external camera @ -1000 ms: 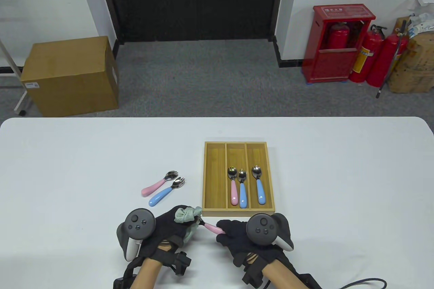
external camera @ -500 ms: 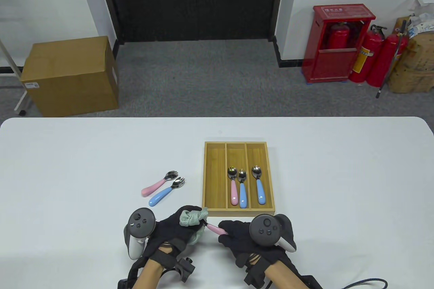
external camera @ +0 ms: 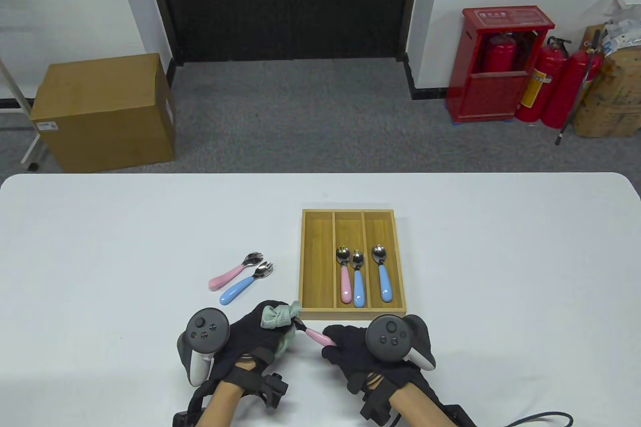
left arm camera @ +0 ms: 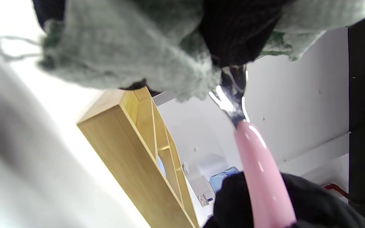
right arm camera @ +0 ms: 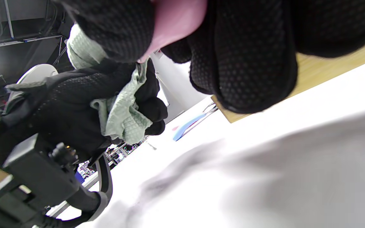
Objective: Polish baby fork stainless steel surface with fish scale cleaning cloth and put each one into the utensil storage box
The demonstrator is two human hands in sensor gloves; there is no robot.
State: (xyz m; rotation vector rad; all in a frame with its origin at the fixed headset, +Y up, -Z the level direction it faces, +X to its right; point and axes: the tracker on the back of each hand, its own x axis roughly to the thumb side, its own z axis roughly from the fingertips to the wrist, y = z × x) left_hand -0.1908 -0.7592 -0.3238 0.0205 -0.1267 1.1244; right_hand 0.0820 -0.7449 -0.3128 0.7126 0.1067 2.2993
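My right hand (external camera: pixel 345 342) grips the pink handle of a baby fork (external camera: pixel 316 336) near the table's front edge. The fork's steel head (left arm camera: pixel 233 95) is buried in a pale green cleaning cloth (external camera: pixel 278 317) that my left hand (external camera: pixel 260 332) pinches around it. Both hands sit just in front of the bamboo storage box (external camera: pixel 318 257). A pink-handled fork (external camera: pixel 233 273) and a blue-handled fork (external camera: pixel 245 286) lie on the table left of the box. In the right wrist view the pink handle (right arm camera: pixel 173 22) shows between my gloved fingers (right arm camera: pixel 242 60), with the cloth (right arm camera: pixel 122 110) behind.
The box's middle compartment holds a pink-handled and a blue-handled utensil (external camera: pixel 352 277); the right compartment holds one blue-handled utensil (external camera: pixel 383 274); the left compartment (external camera: pixel 317 259) is bare. The white table (external camera: pixel 501 272) stretches wide on both sides.
The left hand with the cloth shifted slightly right, then back left along the fork head. The right hand stayed nearly in place, holding the handle.
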